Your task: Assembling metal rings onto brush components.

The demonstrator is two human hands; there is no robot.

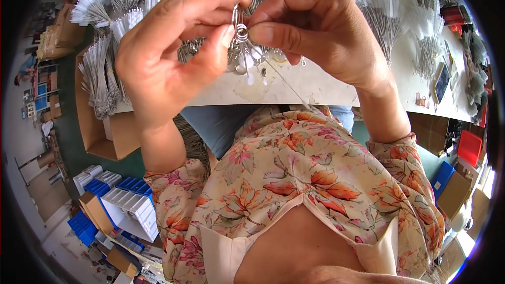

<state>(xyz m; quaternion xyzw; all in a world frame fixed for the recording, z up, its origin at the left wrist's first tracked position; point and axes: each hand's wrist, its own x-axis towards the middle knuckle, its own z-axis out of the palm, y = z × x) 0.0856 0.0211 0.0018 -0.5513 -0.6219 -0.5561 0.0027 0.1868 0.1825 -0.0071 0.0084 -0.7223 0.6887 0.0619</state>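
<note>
My left hand [171,47] is raised over the near edge of the table and pinches a metal ring [235,16] between thumb and fingers. Small wire loops [241,32] sit on or against the ring. Beside them, my right hand [326,34] is closed, its thumb and forefinger pressed together at the loops. What lies between those fingertips is mostly hidden. A thin wire [286,85] slants from below the loops toward my lap. Shiny metal pieces [244,63] show just under my hands, partly covered by them.
Bundles of white-bristled wire brushes [376,13] cover the far side of the white table [336,87]. More wire bundles [99,76] stand at the left by a cardboard box [123,134]. A dark phone-like device [442,81] lies at the right. Plastic bins [131,210] stand lower left.
</note>
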